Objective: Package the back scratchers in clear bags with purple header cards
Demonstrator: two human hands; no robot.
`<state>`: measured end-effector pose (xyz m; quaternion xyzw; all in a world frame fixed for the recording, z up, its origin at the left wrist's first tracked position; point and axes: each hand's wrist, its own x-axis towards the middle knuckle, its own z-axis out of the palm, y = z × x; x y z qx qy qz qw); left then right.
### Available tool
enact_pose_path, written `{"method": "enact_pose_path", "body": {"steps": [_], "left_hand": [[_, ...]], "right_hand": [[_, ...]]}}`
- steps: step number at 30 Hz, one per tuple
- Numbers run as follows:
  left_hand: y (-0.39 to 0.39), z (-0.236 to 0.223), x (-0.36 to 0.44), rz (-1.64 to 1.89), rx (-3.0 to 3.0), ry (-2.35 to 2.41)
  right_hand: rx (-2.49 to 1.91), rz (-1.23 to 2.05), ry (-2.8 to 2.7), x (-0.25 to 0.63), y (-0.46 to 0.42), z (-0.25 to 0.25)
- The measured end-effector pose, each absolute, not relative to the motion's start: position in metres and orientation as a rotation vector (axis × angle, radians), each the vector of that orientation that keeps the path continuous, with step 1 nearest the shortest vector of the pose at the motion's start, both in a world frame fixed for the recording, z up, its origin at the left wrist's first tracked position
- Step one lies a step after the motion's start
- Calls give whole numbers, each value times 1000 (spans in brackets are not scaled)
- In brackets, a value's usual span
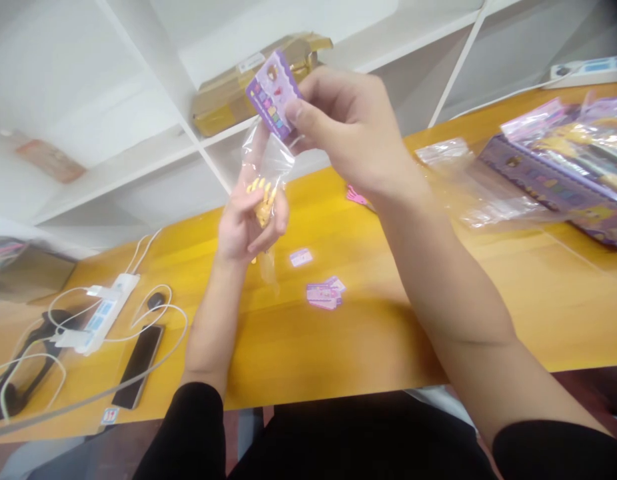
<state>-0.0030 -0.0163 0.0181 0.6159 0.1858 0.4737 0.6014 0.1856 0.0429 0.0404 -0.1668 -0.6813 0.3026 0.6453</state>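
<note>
My right hand point(356, 130) pinches a purple printed card point(274, 97) between thumb and fingers, above the table. Just below the card hangs a clear plastic bag point(273, 157), its upper end meeting the card's lower edge. Inside the bag is a small yellow piece with finger-like prongs point(263, 207). My left hand point(238, 230) has its fingers curled around the bag's lower part, with the index finger stretched up behind it. Under the hands, a small stack of purple cards point(324, 295) and one single card point(301, 257) lie on the wooden table point(308, 360).
At right stands a purple display box point(548, 183) full of bagged items, beside empty clear bags point(488, 187). A pink pronged piece point(356, 195) lies behind my right forearm. Left are a power strip point(108, 313), cables and a phone point(138, 365). A taped carton point(223, 100) sits on the shelf.
</note>
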Motion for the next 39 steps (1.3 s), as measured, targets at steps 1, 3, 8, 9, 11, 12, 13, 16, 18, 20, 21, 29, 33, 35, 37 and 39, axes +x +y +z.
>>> {"method": "enact_pose_path", "body": {"steps": [1, 3, 8, 9, 11, 12, 13, 16, 18, 20, 21, 29, 33, 35, 37, 39], "left_hand": [[-16, 17, -3, 1099, 1439, 471], [-13, 13, -3, 1117, 1464, 559], [4, -3, -3, 1145, 1530, 654], [7, -6, -2, 1136, 1536, 658], [10, -12, 1, 1130, 1543, 657], [10, -14, 3, 1140, 1541, 654], [10, -15, 4, 1154, 1538, 648], [6, -17, 9, 1221, 1536, 632], [5, -17, 11, 1235, 1544, 646], [6, -18, 11, 1260, 1549, 677], [7, -18, 11, 1282, 1553, 691], [8, -16, 10, 1485, 1580, 700], [4, -12, 9, 1549, 1596, 732], [4, -10, 8, 1557, 1606, 738], [4, -9, 7, 1548, 1618, 733], [5, -9, 7, 1545, 1628, 716]], "right_hand": [[-344, 729, -1551, 185, 43, 41], [-315, 718, -1534, 186, 41, 42], [-379, 602, -1621, 198, 26, 45], [-409, 574, -1657, 202, 24, 45], [-472, 512, -1736, 207, 22, 46], [-507, 487, -1778, 209, 22, 46], [-534, 470, -1813, 210, 22, 46], [-571, 466, -1894, 210, 24, 45], [-584, 439, -1918, 210, 24, 44], [-585, 398, -1934, 210, 25, 44], [-573, 382, -1941, 210, 25, 44], [-635, 105, -1994, 214, 25, 49], [-637, 57, -1986, 216, 24, 50], [-626, 33, -1967, 216, 24, 50], [-622, 17, -1953, 216, 24, 50], [-626, 19, -1954, 217, 23, 50]]}}
